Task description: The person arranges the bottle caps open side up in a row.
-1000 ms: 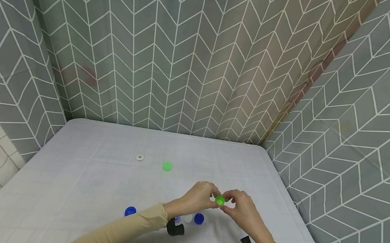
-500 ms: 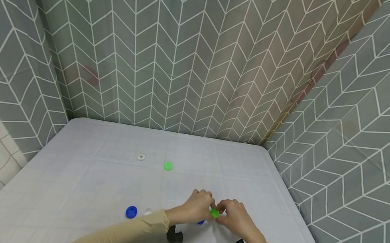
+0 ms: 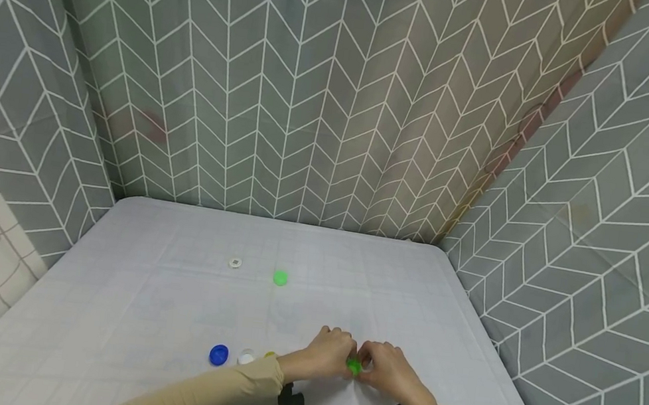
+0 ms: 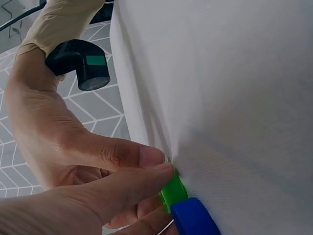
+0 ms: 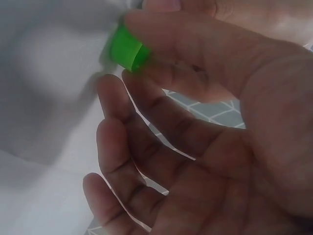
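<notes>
A green bottle cap (image 3: pixel 353 366) sits between my two hands, low at the white tabletop. My left hand (image 3: pixel 330 353) pinches its left side, and my right hand (image 3: pixel 392 372) pinches it from the right. In the left wrist view the green cap (image 4: pixel 173 192) stands against the cloth, touching or very near a blue cap (image 4: pixel 195 218). The right wrist view has the green cap (image 5: pixel 128 49) at the thumb and index finger, with the other right fingers loosely spread. My left forearm and hand hide part of the row of caps.
Left of my forearm lie a blue cap (image 3: pixel 218 355), a clear or white cap (image 3: pixel 246 356) and a partly covered yellow cap (image 3: pixel 270 354). Farther back are another green cap (image 3: pixel 280 278) and a small white ring-like piece (image 3: pixel 235 263). Patterned curtains (image 3: pixel 289 91) surround the table (image 3: pixel 170 292).
Both hands have come down and nearer to me with the green cap, from above the table to its surface. The clear and yellow caps have come into view beside the left forearm.
</notes>
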The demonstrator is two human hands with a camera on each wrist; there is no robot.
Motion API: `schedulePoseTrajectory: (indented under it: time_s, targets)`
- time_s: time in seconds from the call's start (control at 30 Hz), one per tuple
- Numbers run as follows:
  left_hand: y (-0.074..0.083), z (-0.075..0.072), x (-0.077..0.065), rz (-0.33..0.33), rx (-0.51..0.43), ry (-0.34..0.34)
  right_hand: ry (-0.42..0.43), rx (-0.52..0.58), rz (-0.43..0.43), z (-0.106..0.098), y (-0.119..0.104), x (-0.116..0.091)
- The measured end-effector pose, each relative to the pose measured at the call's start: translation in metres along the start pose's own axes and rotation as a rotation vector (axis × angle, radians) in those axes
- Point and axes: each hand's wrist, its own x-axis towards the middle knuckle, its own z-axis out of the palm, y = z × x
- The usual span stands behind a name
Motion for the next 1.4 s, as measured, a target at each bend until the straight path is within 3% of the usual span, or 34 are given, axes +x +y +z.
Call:
schedulePoseTrajectory:
  time_s: [0.23,0.53,0.9,1.4]
  targets:
    - [0.0,0.003,-0.001,0.011,-0.006,0.005,-0.005,0.007,-0.032,0.001,0.002,-0.002]
    - [0.002,-0.003,-0.005,-0.031,-0.042,-0.06,-0.014,0.002,-0.06,-0.003,0.0,-0.001]
    - [-0.004,-0.033,-0.02,-0.069,-0.084,-0.055,-0.001,0.045,-0.075,-0.011,-0.017,0.008]
    - [-0.04,-0.075,-0.041,-0.142,-0.182,-0.044,0.029,-0.009,-0.234,-0.016,-0.055,0.047]
